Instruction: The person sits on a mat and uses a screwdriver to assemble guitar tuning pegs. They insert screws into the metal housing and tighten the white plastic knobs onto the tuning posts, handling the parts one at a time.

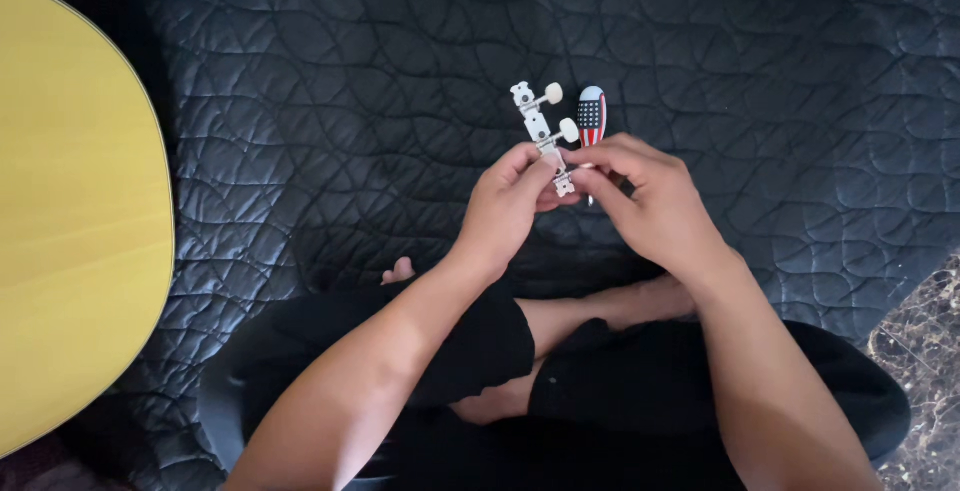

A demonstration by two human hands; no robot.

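My left hand (505, 206) grips the lower end of a white strip of guitar tuning pegs (538, 123), which sticks up above my fingers with two cream knobs showing. My right hand (645, 201) meets it from the right, its fingertips on the strip's lower part. In the same hand I hold a small screwdriver (591, 116) whose handle, patterned with stars and stripes in red, white and blue, points away from me. The screwdriver's shaft is mostly hidden by my fingers. Both hands hover above my crossed legs.
A yellow guitar body (70, 221) lies at the left edge. A dark quilted mat (330, 81) covers the floor under me. My legs in black shorts (480, 351) fill the lower middle. Speckled stone floor (925, 351) shows at the lower right.
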